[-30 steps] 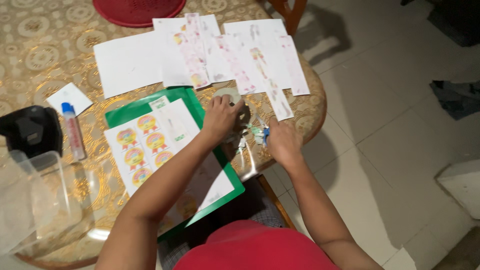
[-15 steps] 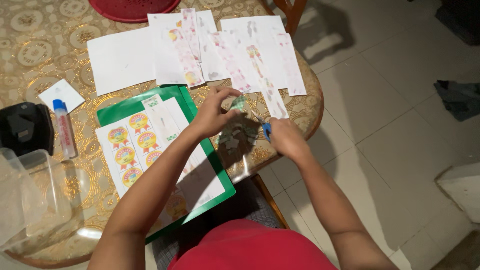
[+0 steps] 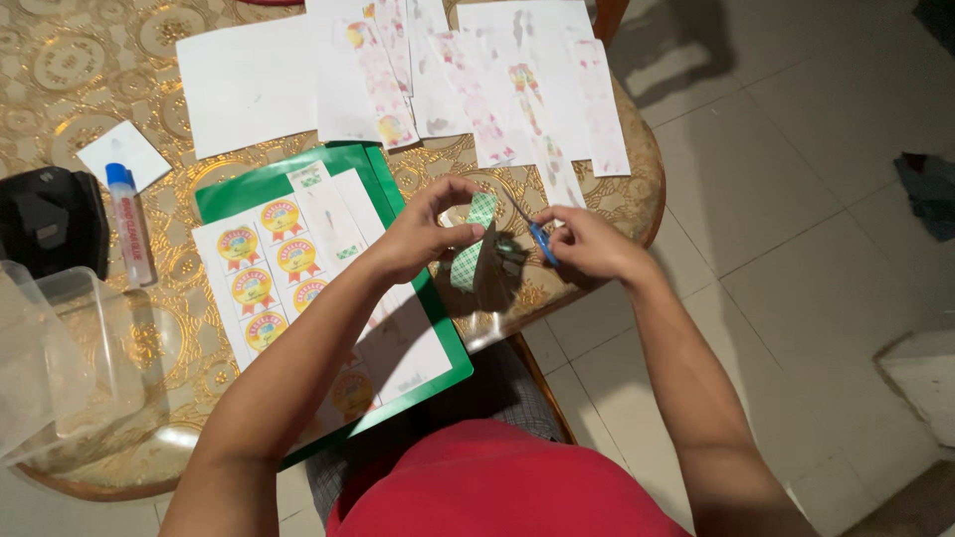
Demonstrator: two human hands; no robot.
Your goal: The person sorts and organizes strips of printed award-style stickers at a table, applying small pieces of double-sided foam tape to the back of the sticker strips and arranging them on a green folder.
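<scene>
My left hand [image 3: 423,234] pinches the top of a green-and-white checked strip [image 3: 472,249] that hangs down over the table's near edge. My right hand [image 3: 589,244] grips small blue-handled scissors [image 3: 538,239], whose blades point at the strip. Under my left forearm lies a green cutting mat [image 3: 398,194] with a white sheet of round rosette stickers [image 3: 261,268] on it.
White sheets and printed paper strips [image 3: 468,89] cover the far part of the round gold-patterned table [image 3: 80,70]. A glue bottle with a blue cap [image 3: 129,224], a black device [image 3: 45,219] and a clear plastic box [image 3: 60,348] stand at the left. Tiled floor [image 3: 796,199] lies to the right.
Both hands have stayed together at the table edge. The checked strip now hangs longer and more upright from my left fingers, with the scissors close beside it.
</scene>
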